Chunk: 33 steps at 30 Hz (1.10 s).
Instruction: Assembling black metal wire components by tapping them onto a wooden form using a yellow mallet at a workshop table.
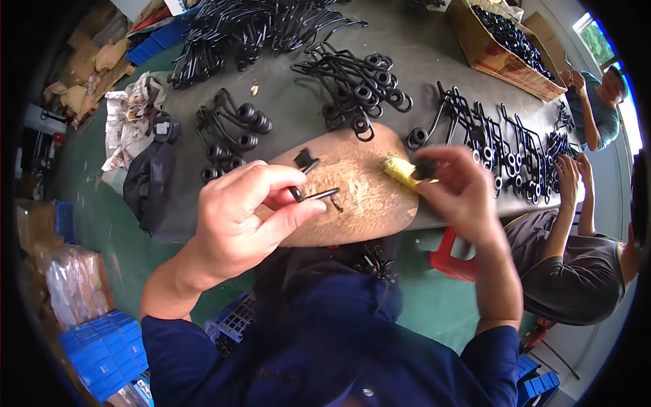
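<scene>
Pinched between the thumb and fingers of my left hand (230, 217) is a thin black bent metal rod (320, 195), raised over a worn oval wooden board (369, 220). A small black piece (307, 160) shows just beyond those fingers. My right hand (464, 193), partly smeared by motion, is closed at the board's right side. In its grasp is a yellow-wrapped tool (400, 169) whose kind I cannot make out. A dark, roundish piece (426, 168) sits at the right fingertips. A little gap separates the two hands.
Black bent rods with rings (356, 85) lie in bunches on the grey table (278, 102). A cardboard box (491, 57) of black parts stands far right. Two people work on the right, one with hands (573, 180) at the rods. A red stool (453, 258) stands below the table edge.
</scene>
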Each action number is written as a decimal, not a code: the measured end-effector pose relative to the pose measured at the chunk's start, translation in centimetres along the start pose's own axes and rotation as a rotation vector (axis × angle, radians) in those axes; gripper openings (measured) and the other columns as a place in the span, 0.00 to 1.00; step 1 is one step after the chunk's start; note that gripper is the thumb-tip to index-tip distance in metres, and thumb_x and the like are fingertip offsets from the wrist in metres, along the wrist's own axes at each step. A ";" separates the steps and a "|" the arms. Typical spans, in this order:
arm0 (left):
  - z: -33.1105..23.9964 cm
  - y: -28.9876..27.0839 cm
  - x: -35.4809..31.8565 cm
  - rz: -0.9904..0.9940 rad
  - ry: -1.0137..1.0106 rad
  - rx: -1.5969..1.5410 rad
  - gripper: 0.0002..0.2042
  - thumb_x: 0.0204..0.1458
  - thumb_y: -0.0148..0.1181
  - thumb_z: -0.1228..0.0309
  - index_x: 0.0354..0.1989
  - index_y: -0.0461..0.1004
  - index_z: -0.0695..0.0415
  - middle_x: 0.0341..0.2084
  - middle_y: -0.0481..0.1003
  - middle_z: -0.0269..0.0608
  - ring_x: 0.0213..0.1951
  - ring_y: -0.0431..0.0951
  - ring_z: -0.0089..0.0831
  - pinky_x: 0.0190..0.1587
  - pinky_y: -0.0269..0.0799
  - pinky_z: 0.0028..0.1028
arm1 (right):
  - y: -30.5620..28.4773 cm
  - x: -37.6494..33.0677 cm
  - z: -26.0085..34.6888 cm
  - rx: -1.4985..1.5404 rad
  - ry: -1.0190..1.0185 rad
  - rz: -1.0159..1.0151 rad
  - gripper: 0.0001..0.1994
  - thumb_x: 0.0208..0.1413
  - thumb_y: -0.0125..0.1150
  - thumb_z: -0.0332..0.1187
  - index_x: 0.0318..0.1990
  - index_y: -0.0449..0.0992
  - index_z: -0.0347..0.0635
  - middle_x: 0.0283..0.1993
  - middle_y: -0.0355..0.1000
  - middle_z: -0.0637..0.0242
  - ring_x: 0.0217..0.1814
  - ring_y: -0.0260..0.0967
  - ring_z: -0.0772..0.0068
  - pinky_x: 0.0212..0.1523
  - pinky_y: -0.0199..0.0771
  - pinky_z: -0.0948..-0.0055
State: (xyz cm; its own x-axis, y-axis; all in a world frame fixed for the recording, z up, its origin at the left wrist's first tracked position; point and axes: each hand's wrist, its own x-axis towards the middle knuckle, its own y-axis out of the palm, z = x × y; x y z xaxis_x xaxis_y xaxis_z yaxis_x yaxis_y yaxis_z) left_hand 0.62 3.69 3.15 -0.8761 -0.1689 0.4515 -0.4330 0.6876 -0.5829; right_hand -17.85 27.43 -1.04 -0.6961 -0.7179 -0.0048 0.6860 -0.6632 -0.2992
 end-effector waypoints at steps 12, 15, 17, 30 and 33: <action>-1.2 -1.6 -6.7 -0.066 -0.066 0.073 0.13 0.42 0.75 0.73 0.28 0.73 0.60 0.17 0.72 0.33 0.17 0.72 0.18 0.19 0.65 0.19 | 13.3 -3.7 -3.7 0.030 -0.038 0.105 0.19 0.49 0.70 0.27 0.47 0.71 0.38 0.30 0.75 0.63 0.32 0.75 0.73 0.34 0.76 0.74; -1.4 -1.5 -7.6 -0.072 -0.011 0.099 0.13 0.43 0.74 0.69 0.27 0.71 0.57 0.13 0.69 0.33 0.13 0.72 0.24 0.16 0.64 0.24 | 13.7 -3.7 -4.1 -0.006 -0.004 0.120 0.18 0.49 0.70 0.28 0.47 0.71 0.38 0.28 0.75 0.63 0.31 0.75 0.74 0.33 0.76 0.74; -1.2 -1.5 -8.4 -0.057 0.076 0.134 0.14 0.42 0.75 0.68 0.27 0.71 0.56 0.13 0.67 0.32 0.12 0.69 0.26 0.15 0.62 0.26 | 13.8 -3.6 -4.3 -0.027 -0.012 0.124 0.18 0.49 0.70 0.28 0.47 0.71 0.38 0.28 0.75 0.63 0.30 0.75 0.73 0.33 0.76 0.73; -0.9 -1.4 -8.4 -0.006 0.126 0.115 0.17 0.39 0.77 0.67 0.28 0.71 0.57 0.10 0.65 0.29 0.10 0.65 0.23 0.14 0.58 0.23 | 13.0 -3.4 -2.1 -0.204 -0.218 0.058 0.19 0.43 0.72 0.26 0.45 0.74 0.39 0.35 0.72 0.63 0.29 0.72 0.76 0.31 0.75 0.75; -0.7 -1.4 -8.3 -0.005 0.126 0.101 0.17 0.38 0.78 0.66 0.28 0.71 0.57 0.10 0.65 0.28 0.10 0.64 0.23 0.14 0.57 0.23 | 12.7 -2.7 -0.6 -0.378 -0.140 0.103 0.15 0.44 0.71 0.31 0.40 0.75 0.39 0.34 0.70 0.59 0.29 0.73 0.62 0.30 0.76 0.68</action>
State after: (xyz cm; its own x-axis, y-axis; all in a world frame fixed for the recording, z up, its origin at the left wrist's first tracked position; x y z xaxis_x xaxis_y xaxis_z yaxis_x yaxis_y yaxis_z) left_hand 8.62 4.67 0.68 -0.8431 -0.0784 0.5320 -0.4623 0.6111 -0.6425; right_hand -7.34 21.03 -5.36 -0.5746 -0.8156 0.0689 0.6063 -0.4806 -0.6336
